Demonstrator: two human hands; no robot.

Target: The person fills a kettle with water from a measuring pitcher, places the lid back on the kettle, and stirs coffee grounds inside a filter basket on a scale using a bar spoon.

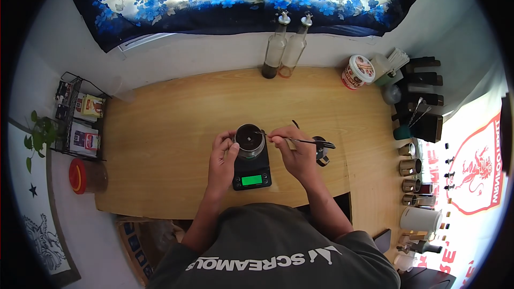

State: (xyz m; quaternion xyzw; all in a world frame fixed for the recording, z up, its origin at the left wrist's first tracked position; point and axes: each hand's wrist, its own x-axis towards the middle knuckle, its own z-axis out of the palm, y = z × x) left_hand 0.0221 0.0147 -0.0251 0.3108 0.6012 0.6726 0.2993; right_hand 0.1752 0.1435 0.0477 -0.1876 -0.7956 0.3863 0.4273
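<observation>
A jar or cup (pixel 250 140) with dark contents stands on a black digital scale (pixel 251 171) with a lit green display. My left hand (pixel 223 158) has its fingers against the cup's left side. In my right hand (pixel 297 152) is a thin metal spoon (pixel 300 139), pinched near the middle, its tip at the cup's right rim. Just right of this hand a small dark object with a glassy part (pixel 322 151) rests on the table, partly hidden by the hand and spoon.
Two glass bottles (pixel 285 51) and a white-red tub (pixel 358 72) stand at the back. A wire rack (pixel 80 115) and red-lidded jar (pixel 88 175) are left. Metal cups (pixel 410 167), a teal holder (pixel 401 132) and a white container (pixel 420 219) line the right.
</observation>
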